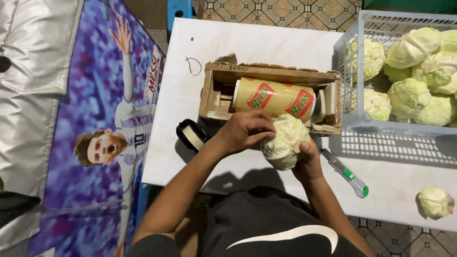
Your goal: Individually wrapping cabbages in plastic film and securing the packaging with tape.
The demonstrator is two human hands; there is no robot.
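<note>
**Wrapped cabbage head held between two hands above the near edge of the tabletop**

From my remote seat I see one cabbage head [284, 142] held just above the white tabletop [266, 47], in the middle of the scene and right in front of the wooden box [216, 90]. The left hand [245, 131] lies over its upper left side, fingers curled and pressed onto the surface. The right hand [307, 159] cups it from the near right, thumb up against the side. Both grips are closed on the head; neither is spread.

The head looks glossy, as if covered in thin clear film, so I judge it slippery under dry fingers. It seems dense and moderately heavy for its bulk, firm at the core, with outer leaves that would bruise or tear under a hard pinch. I would take it with broad palm contact on opposite sides, as here, rather than by fingertips or a loose leaf.

In the box lies a yellow roll [276, 97] with red labels. A tape roll [192, 134] sits to the left of the hands, and a green-handled cutter [345, 172] just right of the right hand. A white basket [354, 124] of cabbages stands far right; a single small cabbage [434, 202] lies near right.
</note>
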